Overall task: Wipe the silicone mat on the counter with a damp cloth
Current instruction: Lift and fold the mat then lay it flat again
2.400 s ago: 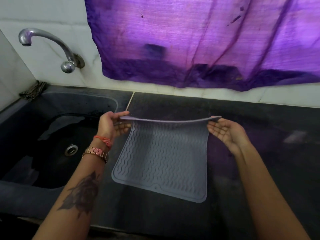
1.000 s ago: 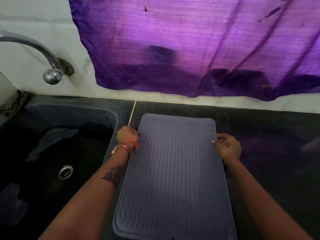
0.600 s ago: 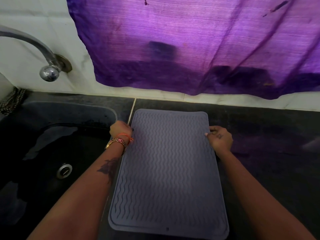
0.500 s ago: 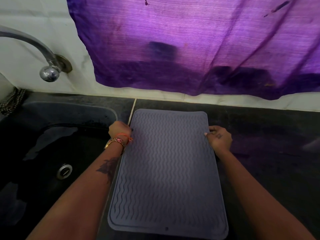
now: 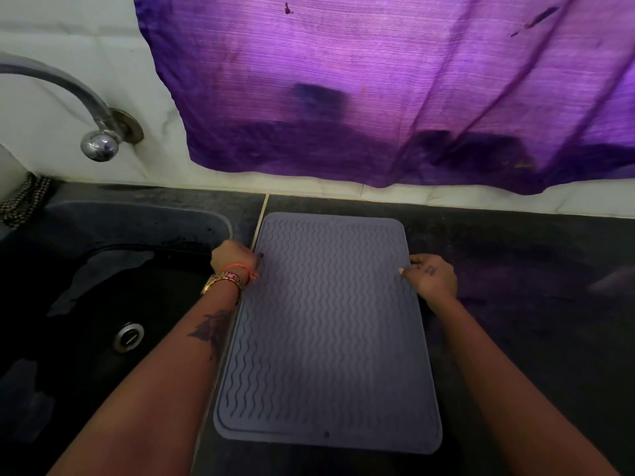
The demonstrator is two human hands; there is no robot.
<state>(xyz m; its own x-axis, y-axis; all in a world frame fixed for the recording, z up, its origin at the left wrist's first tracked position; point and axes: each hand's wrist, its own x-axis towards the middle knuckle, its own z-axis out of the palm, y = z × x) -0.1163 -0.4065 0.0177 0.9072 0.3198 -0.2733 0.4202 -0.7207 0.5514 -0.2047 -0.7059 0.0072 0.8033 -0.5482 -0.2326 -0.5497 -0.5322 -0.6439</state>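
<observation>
A grey silicone mat [image 5: 330, 331] with a wavy ribbed surface lies flat on the dark counter [image 5: 522, 304], its long side running away from me. My left hand [image 5: 233, 259] pinches the mat's left edge near the far end, fingers curled. My right hand [image 5: 431, 276] pinches the right edge opposite it, thumb on top of the rim. No damp cloth shows in this view.
A dark sink [image 5: 103, 304] with a metal drain [image 5: 129, 336] lies left of the mat. A chrome tap [image 5: 99, 142] juts from the white tiled wall. A purple curtain [image 5: 395, 87] hangs behind the counter. A dark scrubber [image 5: 24, 201] sits at the sink's far left corner.
The mat, held up by its far edge 2.4 s ago, now lies flat on the counter. Over the last second both hands have stayed at its side edges.
</observation>
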